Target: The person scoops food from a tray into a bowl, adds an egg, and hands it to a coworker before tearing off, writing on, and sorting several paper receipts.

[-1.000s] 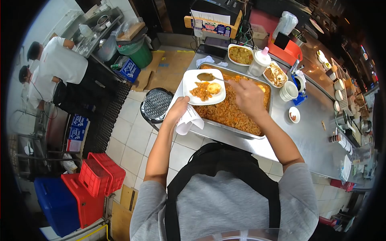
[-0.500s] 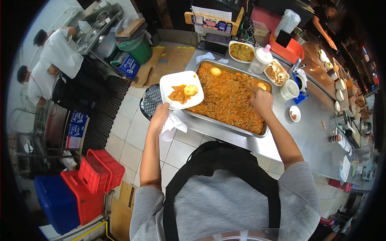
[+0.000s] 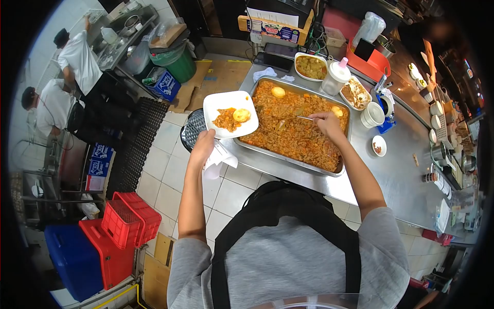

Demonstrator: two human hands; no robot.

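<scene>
A white plate (image 3: 216,103) with some stewed food and an egg on it is held by its near edge in my left hand (image 3: 204,145). Below the plate, a white cloth (image 3: 218,162) hangs from the same hand. My right hand (image 3: 328,125) is closed round the handle of a metal utensil (image 3: 305,118) over the large metal tray (image 3: 293,161). Orange-brown stew (image 3: 288,139) fills the tray; its lower part hides the utensil's end. One egg (image 3: 278,92) lies near the tray's far left corner, another (image 3: 337,110) near my right hand.
Behind the tray on the steel table (image 3: 396,170) stand an oval dish of food (image 3: 311,67), a squeeze bottle (image 3: 336,76), a second dish (image 3: 355,94) and stacked white bowls (image 3: 371,115). Red crates (image 3: 128,219) stand on the left. Two people (image 3: 85,64) are at the far left.
My right hand has shifted slightly left and the utensil now shows over the stew. The plate in my left hand has moved a little left. One person at the left has raised an arm.
</scene>
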